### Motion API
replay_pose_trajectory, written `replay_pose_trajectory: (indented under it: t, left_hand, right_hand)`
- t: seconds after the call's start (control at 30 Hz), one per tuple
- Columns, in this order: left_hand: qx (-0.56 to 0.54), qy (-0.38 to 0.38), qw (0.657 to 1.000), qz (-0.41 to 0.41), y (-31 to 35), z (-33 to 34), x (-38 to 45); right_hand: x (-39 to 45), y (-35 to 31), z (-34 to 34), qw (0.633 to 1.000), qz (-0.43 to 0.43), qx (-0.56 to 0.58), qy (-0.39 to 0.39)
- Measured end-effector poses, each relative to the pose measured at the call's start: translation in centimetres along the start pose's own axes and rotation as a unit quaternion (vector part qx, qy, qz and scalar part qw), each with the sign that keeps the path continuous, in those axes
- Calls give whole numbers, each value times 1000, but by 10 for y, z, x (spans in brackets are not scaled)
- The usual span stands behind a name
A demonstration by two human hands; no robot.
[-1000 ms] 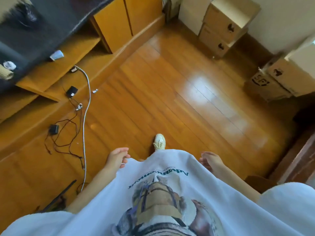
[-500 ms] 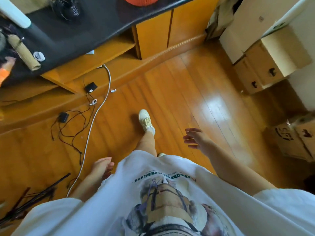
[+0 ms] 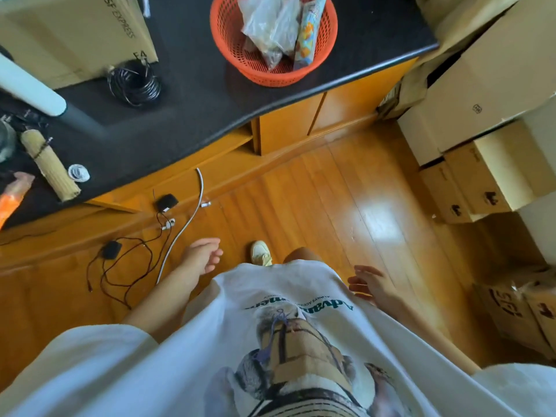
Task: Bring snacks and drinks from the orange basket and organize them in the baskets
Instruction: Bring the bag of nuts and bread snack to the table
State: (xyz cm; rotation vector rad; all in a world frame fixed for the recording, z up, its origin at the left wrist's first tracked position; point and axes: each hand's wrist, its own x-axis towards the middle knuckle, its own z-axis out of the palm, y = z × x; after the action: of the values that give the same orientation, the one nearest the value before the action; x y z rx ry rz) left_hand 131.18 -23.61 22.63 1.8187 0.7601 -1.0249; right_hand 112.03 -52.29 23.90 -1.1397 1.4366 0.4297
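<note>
The left hand (image 3: 202, 256) hangs loose and holds nothing, at about 8 o'clock from the white shoe (image 3: 260, 254). The right hand (image 3: 370, 285), at the shoe's 4 o'clock, has relaxed, spread fingers and is also empty. Far off at 12 o'clock, the orange basket (image 3: 264, 70) sits on the black counter (image 3: 192, 94), holding a clear bag (image 3: 270, 25) and a colourful snack packet (image 3: 309, 34). Cardboard boxes (image 3: 475, 103) stand at 2 o'clock.

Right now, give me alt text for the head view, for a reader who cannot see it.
An orange basket holding snack packets sits on a black countertop, ahead of a person in a white T-shirt standing on a wooden floor. Their left hand and right hand hang empty; cardboard boxes stack at the right.
</note>
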Motion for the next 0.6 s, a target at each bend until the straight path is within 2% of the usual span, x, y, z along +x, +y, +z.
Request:
replay_pose_trajectory:
  t: [0.17, 0.37, 0.43, 0.6]
  left_hand:
    - [35, -41, 998, 38, 76, 30, 25]
    - [87, -52, 994, 29, 142, 49, 60]
    - [57, -27, 998, 1, 165, 46, 71]
    - [-117, 40, 990, -73, 227, 30, 94]
  right_hand:
    - [17, -35, 4, 996, 67, 32, 42]
    - [64, -130, 20, 995, 80, 36, 44]
    - [82, -176, 28, 996, 72, 40, 33]
    - [112, -296, 52, 1000, 22, 1, -13]
